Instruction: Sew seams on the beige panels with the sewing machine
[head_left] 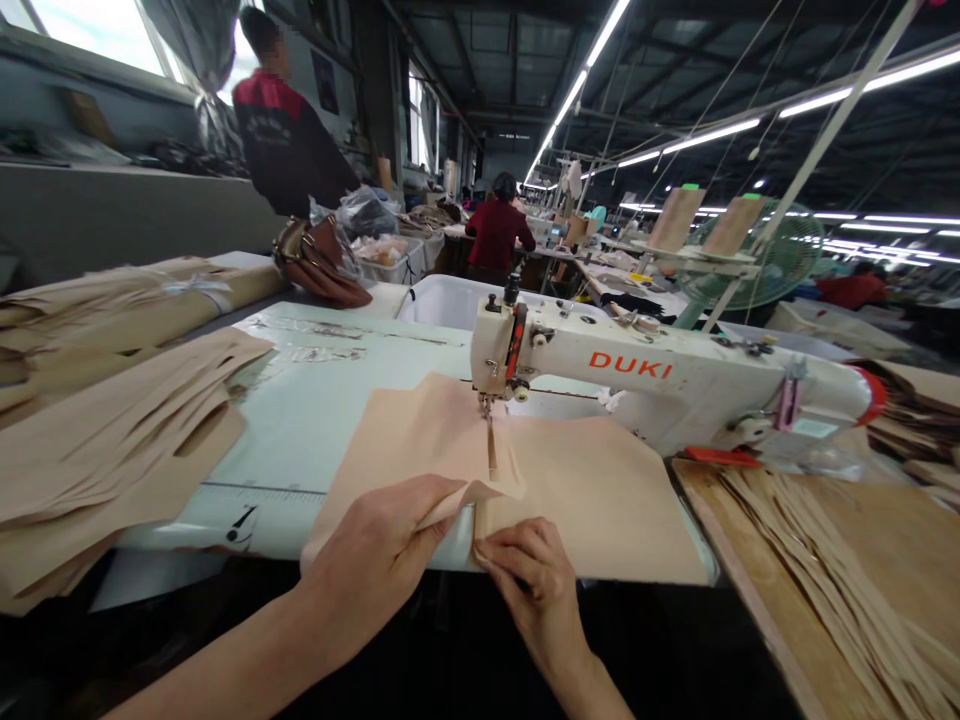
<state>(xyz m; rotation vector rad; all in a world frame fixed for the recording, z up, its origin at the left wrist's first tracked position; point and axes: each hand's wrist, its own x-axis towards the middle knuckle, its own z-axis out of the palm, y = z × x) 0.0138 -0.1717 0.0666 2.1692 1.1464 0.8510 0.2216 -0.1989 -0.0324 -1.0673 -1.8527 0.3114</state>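
**Two pinch grips at the sewing machine (pixel 570 345)**

Edges, L to R: a stack of cut beige pieces (pixel 120 430) is overhanging the front of the pale green tabletop (pixel 300 420). Bare tabletop is showing between that stack and the left panel (pixel 405 430), leaving open room there. The left panel, beige, is reaching the presser foot (pixel 486 408) with its far part; its near inner corner is curling up. The right panel (pixel 600 490), also beige, is lying mostly flat, its near edge running along the tabletop's front. Further right, a wooden board (pixel 885 520) is adjoining, with beige strips (pixel 817 570) lying on it.

Writing, L to R: lettering on the back of a person's jacket (pixel 285 140) is blurring past reading; a ruler strip (pixel 262 491) is showing marks too small to read; red "DUKI" is standing out on the machine's arm.

Hands, L to R: the left hand (pixel 390 530) is pinching the left panel's raised corner, its back facing up. The right hand (pixel 532 570) is bending its fingers, pinching the right panel's inner edge at the tabletop's front.
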